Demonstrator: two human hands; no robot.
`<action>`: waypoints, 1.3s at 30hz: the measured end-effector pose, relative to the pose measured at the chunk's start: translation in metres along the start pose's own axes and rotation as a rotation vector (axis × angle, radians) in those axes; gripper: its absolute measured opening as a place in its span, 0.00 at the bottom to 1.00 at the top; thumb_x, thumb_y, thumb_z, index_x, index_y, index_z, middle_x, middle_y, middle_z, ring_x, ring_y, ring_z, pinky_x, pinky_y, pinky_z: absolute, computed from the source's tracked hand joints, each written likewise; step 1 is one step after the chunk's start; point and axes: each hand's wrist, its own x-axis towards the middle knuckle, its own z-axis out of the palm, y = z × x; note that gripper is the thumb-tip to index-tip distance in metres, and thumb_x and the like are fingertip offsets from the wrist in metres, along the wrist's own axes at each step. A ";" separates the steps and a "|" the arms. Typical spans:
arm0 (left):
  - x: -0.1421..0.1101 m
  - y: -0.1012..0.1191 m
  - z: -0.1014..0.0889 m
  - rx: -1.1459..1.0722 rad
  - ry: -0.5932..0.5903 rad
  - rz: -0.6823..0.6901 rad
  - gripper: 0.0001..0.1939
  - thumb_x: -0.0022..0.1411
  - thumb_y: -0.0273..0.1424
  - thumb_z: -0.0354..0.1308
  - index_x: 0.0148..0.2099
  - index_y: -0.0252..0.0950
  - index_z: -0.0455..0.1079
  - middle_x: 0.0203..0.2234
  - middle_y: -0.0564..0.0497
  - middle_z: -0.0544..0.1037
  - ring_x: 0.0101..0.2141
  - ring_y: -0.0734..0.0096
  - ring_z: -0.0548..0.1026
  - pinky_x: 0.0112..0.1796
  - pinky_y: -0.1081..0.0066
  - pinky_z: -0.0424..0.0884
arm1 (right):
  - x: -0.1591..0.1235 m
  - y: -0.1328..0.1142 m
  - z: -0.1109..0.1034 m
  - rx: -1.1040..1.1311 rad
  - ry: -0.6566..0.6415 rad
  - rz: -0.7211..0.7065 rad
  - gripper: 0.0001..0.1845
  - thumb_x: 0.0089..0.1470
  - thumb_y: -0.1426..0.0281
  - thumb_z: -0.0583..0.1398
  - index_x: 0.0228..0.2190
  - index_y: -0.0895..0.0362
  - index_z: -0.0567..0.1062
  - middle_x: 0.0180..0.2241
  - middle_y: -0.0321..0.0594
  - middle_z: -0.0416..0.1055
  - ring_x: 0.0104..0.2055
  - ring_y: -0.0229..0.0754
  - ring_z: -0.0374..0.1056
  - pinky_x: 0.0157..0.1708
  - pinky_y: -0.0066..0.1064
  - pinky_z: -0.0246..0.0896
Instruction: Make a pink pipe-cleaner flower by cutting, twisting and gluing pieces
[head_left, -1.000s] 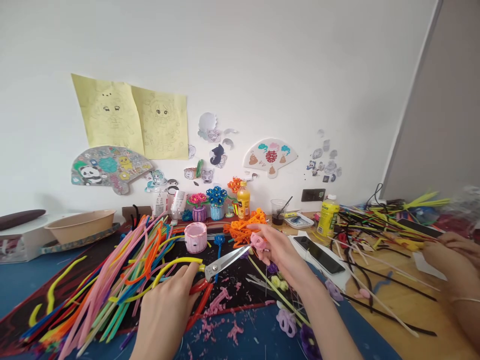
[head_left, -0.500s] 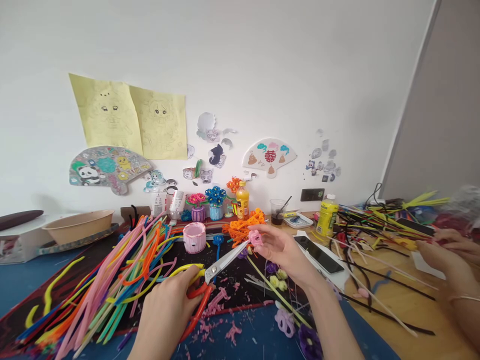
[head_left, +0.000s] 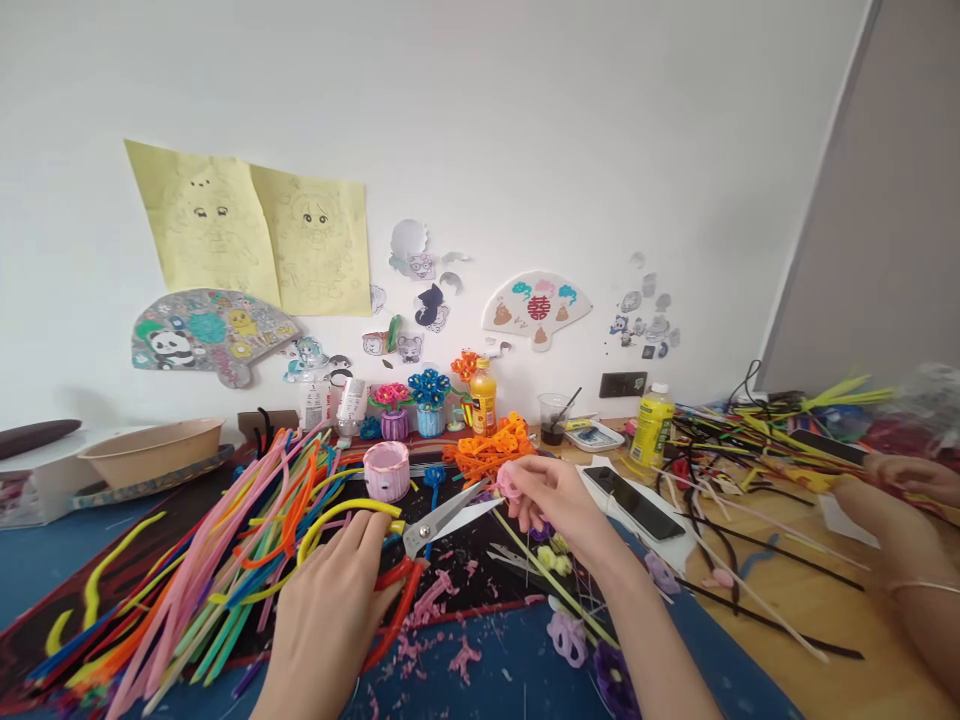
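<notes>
My left hand is closed round the orange handles of a pair of scissors, whose blades are spread and point right. A yellow pipe cleaner curves over that hand. Between the fingers of my right hand is a pink pipe-cleaner flower, just beyond the blade tips. Whether a blade touches it I cannot tell. Pink fuzzy clippings lie scattered below the scissors. Under my right wrist are a purple flower and a lilac flower.
Bundled pipe cleaners cover the left side. A pink pot, orange pipe-cleaner pieces and a juice bottle stand behind. A phone lies right, near a yellow bottle. Another person's hands are at far right.
The scissor blades have spread apart from nearly closed. My right hand has turned slightly, its fingers now curled further over the pink flower. The view has shifted a little.
</notes>
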 end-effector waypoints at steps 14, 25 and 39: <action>-0.006 -0.009 0.003 0.077 0.135 0.106 0.12 0.64 0.28 0.49 0.45 0.40 0.71 0.30 0.51 0.81 0.30 0.63 0.78 0.24 0.70 0.61 | -0.002 -0.002 0.000 0.010 -0.042 0.059 0.27 0.48 0.48 0.62 0.19 0.59 0.69 0.14 0.34 0.67 0.11 0.28 0.57 0.10 0.19 0.42; -0.005 -0.010 0.004 0.058 0.106 0.092 0.12 0.63 0.29 0.48 0.43 0.41 0.72 0.35 0.50 0.82 0.29 0.65 0.79 0.24 0.72 0.61 | 0.000 0.001 -0.001 0.024 -0.035 0.094 0.28 0.47 0.47 0.62 0.17 0.59 0.69 0.13 0.34 0.67 0.11 0.28 0.57 0.10 0.20 0.41; -0.001 -0.002 -0.004 0.025 -0.067 0.024 0.11 0.63 0.30 0.47 0.42 0.41 0.70 0.32 0.50 0.81 0.31 0.62 0.79 0.22 0.72 0.57 | -0.002 -0.003 0.000 0.031 -0.031 0.122 0.28 0.47 0.47 0.62 0.16 0.59 0.69 0.13 0.34 0.67 0.11 0.28 0.57 0.11 0.21 0.41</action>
